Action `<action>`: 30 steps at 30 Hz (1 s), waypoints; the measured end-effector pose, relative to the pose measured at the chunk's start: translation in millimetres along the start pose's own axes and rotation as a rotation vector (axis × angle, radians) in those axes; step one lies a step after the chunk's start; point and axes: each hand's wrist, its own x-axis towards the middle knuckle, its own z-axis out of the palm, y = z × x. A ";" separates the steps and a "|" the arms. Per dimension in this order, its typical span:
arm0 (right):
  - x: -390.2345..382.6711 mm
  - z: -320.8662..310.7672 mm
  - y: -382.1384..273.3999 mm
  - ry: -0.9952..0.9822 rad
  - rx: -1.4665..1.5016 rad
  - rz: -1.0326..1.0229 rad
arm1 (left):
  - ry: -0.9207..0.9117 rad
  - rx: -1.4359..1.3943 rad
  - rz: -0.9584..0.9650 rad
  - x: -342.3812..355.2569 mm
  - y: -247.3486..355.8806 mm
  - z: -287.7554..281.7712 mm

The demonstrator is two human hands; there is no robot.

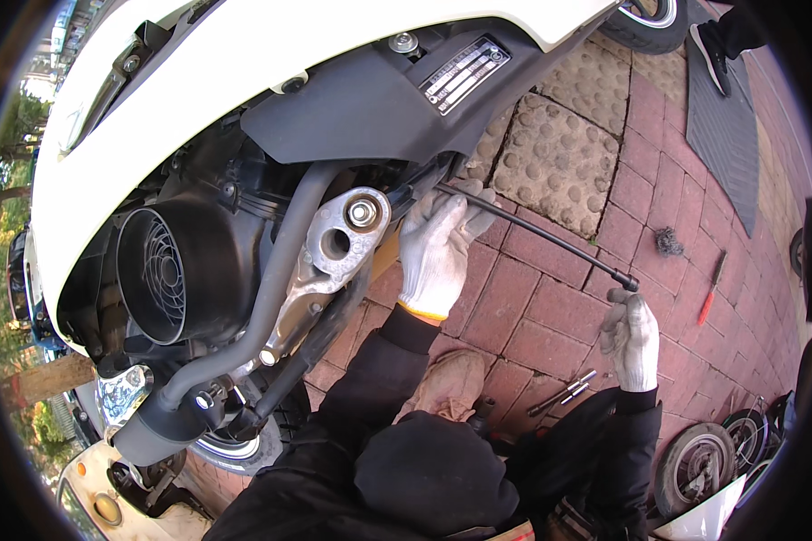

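A white scooter with dark lower panels fills the upper left. My left hand, in a white glove, is at its underside, fingers closed around the near end of a long black bar. What that end fits onto is hidden by the glove and the panel. The bar slants out to the right over the paving. At its outer end, my gloved right hand has its fingers curled up against the tip. Beside my left hand is a metal bracket with a bolt and a round hole.
Metal tools lie on the red bricks near my knees. Farther right are a red-handled tool and a grey tangled clump. A ribbed mat has another person's shoe on it. Loose wheels sit at lower right.
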 end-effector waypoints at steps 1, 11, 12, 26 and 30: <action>4.9 1.4 5.1 0.034 0.011 0.006 | -0.001 0.005 0.001 0.9 -0.6 -1.8; 14.8 -21.7 14.7 0.046 0.135 0.212 | -0.022 0.029 -0.002 -3.4 2.3 -2.3; 13.4 -21.2 13.7 -0.023 0.150 0.216 | -0.020 0.028 -0.008 -3.5 3.1 -1.5; -3.9 10.7 -7.6 0.001 0.034 0.036 | -0.003 0.076 0.000 -13.9 -0.1 8.2; -6.4 1.9 3.9 -0.030 0.114 -0.164 | 0.027 0.072 0.015 -10.8 -1.7 9.2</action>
